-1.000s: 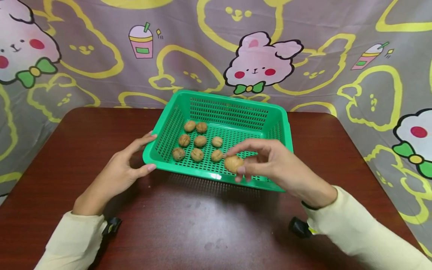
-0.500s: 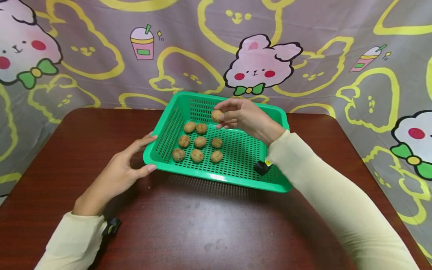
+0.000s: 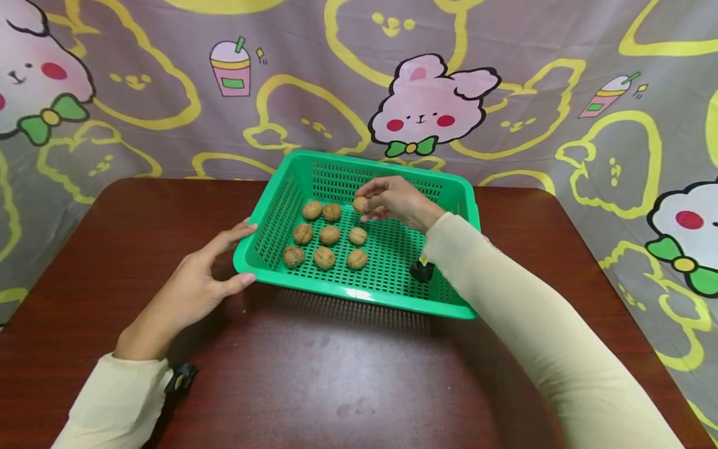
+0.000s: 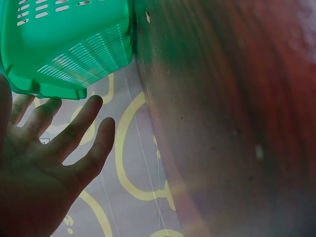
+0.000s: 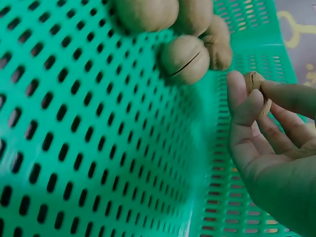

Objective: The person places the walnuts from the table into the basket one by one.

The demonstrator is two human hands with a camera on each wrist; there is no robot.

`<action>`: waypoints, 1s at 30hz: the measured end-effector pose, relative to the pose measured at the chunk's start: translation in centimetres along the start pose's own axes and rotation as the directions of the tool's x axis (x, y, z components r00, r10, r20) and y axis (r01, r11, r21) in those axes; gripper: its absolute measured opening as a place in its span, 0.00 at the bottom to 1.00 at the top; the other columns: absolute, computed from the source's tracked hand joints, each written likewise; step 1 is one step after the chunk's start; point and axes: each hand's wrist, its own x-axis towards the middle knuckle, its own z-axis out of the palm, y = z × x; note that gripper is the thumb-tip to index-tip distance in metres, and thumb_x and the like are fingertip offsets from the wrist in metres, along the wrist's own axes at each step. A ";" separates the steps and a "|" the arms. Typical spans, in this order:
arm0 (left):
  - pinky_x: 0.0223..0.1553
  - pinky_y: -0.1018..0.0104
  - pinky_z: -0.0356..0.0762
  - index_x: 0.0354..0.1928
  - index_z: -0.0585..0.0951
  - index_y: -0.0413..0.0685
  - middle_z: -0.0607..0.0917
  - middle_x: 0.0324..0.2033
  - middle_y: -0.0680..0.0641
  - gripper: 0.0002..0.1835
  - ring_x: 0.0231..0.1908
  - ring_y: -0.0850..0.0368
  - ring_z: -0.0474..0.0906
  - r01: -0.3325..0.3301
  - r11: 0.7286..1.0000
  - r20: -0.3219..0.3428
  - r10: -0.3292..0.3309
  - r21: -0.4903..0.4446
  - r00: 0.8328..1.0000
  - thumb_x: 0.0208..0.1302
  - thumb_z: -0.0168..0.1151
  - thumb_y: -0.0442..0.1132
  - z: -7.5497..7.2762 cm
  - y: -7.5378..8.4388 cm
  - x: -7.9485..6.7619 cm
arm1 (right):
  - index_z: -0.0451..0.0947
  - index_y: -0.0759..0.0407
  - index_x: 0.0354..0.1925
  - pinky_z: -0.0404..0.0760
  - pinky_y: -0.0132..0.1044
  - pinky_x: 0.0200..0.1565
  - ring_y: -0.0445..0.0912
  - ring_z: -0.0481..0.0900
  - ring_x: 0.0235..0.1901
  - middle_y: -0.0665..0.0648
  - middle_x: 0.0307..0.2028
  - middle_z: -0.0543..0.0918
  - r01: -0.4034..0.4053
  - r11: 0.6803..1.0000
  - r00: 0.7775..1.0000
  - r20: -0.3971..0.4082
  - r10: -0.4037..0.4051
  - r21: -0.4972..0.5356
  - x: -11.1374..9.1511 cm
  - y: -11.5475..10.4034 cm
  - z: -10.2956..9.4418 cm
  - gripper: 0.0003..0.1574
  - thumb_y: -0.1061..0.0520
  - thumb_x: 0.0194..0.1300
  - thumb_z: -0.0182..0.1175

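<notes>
A green plastic basket (image 3: 336,292) with slotted walls stands on the table, several walnuts (image 3: 330,235) set out in rows across its left and middle part. My right hand (image 3: 399,201) reaches into the back of the basket and pinches a walnut (image 3: 360,204) between thumb and fingers. In the right wrist view this walnut (image 5: 255,81) is partly covered by the fingers, near the basket's slotted wall. At the basket's left side my left hand (image 3: 193,284) touches the rim with thumb and fingertips. In the left wrist view its fingers (image 4: 81,126) are spread and nearly straight.
The dark red-brown table (image 3: 336,374) carries the basket near its back edge. Behind and to the sides hangs a grey cloth (image 3: 314,56) printed with rabbits and yellow outlines. A black wrist device (image 3: 422,270) on the right sleeve hangs over the basket.
The right hand with its walnut has moved from the basket's front right to the back, then slightly lower toward the basket floor. The left hand stays at the rim.
</notes>
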 end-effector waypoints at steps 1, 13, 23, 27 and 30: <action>0.65 0.25 0.64 0.80 0.64 0.69 0.60 0.82 0.53 0.43 0.76 0.31 0.63 0.001 1.000 -0.001 -0.001 0.001 1.000 0.67 0.74 0.40 0.0 0.0 0.0 | 0.75 0.65 0.65 0.80 0.57 0.65 0.49 0.89 0.38 0.59 0.50 0.80 -0.004 1.000 1.000 0.001 0.004 -0.010 0.1 0.1 0.0 0.21 0.67 0.76 0.57; 0.66 0.24 0.63 0.80 0.64 0.70 0.60 0.82 0.53 0.43 0.76 0.31 0.62 -0.002 1.000 0.007 0.002 -0.001 1.000 0.67 0.74 0.41 -0.1 0.1 0.2 | 0.79 0.63 0.62 0.84 0.44 0.45 0.48 0.88 0.35 0.56 0.47 0.83 -0.024 0.980 1.000 -0.004 0.023 -0.196 1.3 1.1 -0.2 0.20 0.68 0.75 0.57; 0.66 0.25 0.64 0.79 0.64 0.70 0.60 0.82 0.54 0.43 0.77 0.31 0.62 -0.002 1.000 0.006 0.002 0.003 1.000 0.67 0.74 0.40 0.0 0.0 0.2 | 0.80 0.61 0.62 0.86 0.44 0.46 0.49 0.89 0.37 0.59 0.52 0.83 -0.023 0.967 1.000 0.006 0.025 -0.254 1.5 1.2 -0.1 0.20 0.68 0.75 0.58; 0.65 0.24 0.64 0.80 0.64 0.69 0.60 0.82 0.54 0.44 0.76 0.31 0.63 -0.003 1.000 0.002 0.003 0.008 1.000 0.67 0.74 0.39 0.0 0.0 0.1 | 0.79 0.61 0.64 0.86 0.43 0.46 0.49 0.88 0.37 0.60 0.55 0.83 -0.019 0.964 0.999 0.023 0.026 -0.266 1.5 1.1 -0.1 0.22 0.67 0.75 0.58; 0.66 0.25 0.64 0.79 0.65 0.69 0.60 0.82 0.54 0.43 0.76 0.31 0.63 -0.006 1.000 -0.005 0.006 0.007 1.000 0.66 0.74 0.39 0.1 -0.1 0.1 | 0.78 0.61 0.65 0.86 0.43 0.46 0.49 0.88 0.37 0.61 0.57 0.83 -0.014 0.962 0.999 0.030 0.023 -0.271 1.5 1.1 0.0 0.23 0.67 0.75 0.58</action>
